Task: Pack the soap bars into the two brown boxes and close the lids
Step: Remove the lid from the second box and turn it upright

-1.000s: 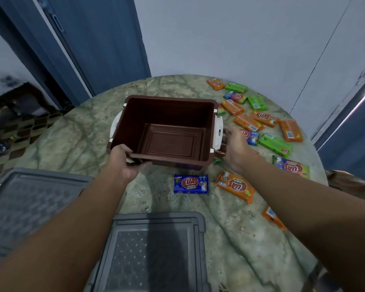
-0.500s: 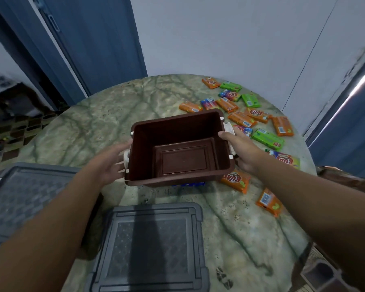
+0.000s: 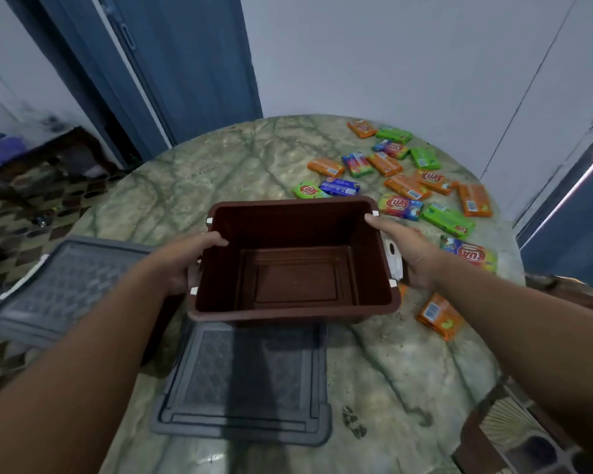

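Observation:
An empty brown box point(image 3: 295, 261) is held above the marble table point(image 3: 220, 172), its open top facing me. My left hand point(image 3: 182, 261) grips its left wall, thumb over the rim. My right hand point(image 3: 408, 248) grips the right wall beside a white latch point(image 3: 392, 260). Several wrapped soap bars point(image 3: 404, 186), orange, green and blue, lie scattered at the table's far right. An orange bar point(image 3: 439, 316) lies near my right forearm. Only one brown box is in view.
Two grey lids lie flat: one point(image 3: 243, 378) just below the box near the table's front edge, another point(image 3: 65, 289) at the left. A blue door point(image 3: 185, 63) and white wall stand behind the table. A patterned floor shows at the left.
The box has come nearer to me and slightly right, now over the front grey lid's far edge. Both hands kept their hold on its side walls. Two more bars behind it came into view.

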The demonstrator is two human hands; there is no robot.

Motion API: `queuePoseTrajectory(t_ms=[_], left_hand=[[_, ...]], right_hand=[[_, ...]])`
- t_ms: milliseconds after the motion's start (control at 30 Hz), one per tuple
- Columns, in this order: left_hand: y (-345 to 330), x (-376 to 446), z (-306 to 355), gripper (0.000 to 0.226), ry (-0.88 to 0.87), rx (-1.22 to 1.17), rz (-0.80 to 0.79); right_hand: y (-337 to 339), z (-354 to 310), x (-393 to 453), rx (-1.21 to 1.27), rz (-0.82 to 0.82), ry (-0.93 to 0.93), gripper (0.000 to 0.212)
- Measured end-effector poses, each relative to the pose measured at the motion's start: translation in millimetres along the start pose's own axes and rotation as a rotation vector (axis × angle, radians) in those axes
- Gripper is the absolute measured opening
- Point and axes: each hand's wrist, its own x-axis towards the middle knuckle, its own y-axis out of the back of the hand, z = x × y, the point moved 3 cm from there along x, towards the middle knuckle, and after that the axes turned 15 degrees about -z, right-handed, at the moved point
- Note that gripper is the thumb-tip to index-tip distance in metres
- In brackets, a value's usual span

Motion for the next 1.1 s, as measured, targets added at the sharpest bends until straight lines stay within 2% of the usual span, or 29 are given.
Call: queuePoseTrajectory(t_ms=[33,167,233,300,333,433,533,567,667,700,767,833,900,1000,1100], left_hand=[[-3,-9,-3,0.013,0.014,-0.025,-0.021],[-15,-35,-15,0.021,-0.032,-0.054,-0.078],[-23,-40,-22,0.02,-0.019,-0.006,-0.071],[-31,-44,-32,0.019,0.07,0.036,-0.079],[-33,-48,-37,0.018,0.12,0.068,-0.082],[-35,-53,-44,0.027,0.187,0.165,-0.111],[-38,-48,-47,0.025,0.232,0.232,-0.1],[-39,-46,-51,0.027,0.251,0.255,-0.107],[-41,-43,-54,0.03,0.306,0.314,-0.142],[-37,-41,-51,0.029,0.321,0.351,-0.148],[-31,-35,-39,0.045,0.344,0.509,-0.162],[-31,-26,-25,0.074,0.318,0.68,-0.175],[-38,-19,-9,0.083,0.236,0.72,-0.117],[-58,-5,15,0.076,0.095,0.74,-0.042],[-82,16,27,0.054,-0.02,0.846,-0.043]], right_hand=[[1,0,0,-0.023,-0.027,-0.016,0.065],[1,4,-13,-0.119,-0.079,-0.114,0.053],[7,6,-17,-0.183,-0.082,-0.165,0.063],[16,11,-20,-0.244,-0.065,-0.213,0.073],[15,12,-23,-0.29,-0.066,-0.248,0.072],[11,15,-31,-0.336,-0.08,-0.26,0.049],[21,26,-34,-0.416,-0.03,-0.311,0.06],[23,29,-34,-0.436,-0.043,-0.323,0.057],[18,30,-39,-0.52,-0.039,-0.316,0.032],[16,30,-39,-0.531,-0.039,-0.321,0.03],[15,27,-40,-0.549,-0.043,-0.334,0.042],[14,22,-40,-0.592,-0.016,-0.306,0.039],[10,12,-39,-0.569,0.036,-0.205,0.039],[13,1,-24,-0.599,0.163,-0.094,0.046],[14,-2,-10,-0.713,0.217,-0.06,0.036]])
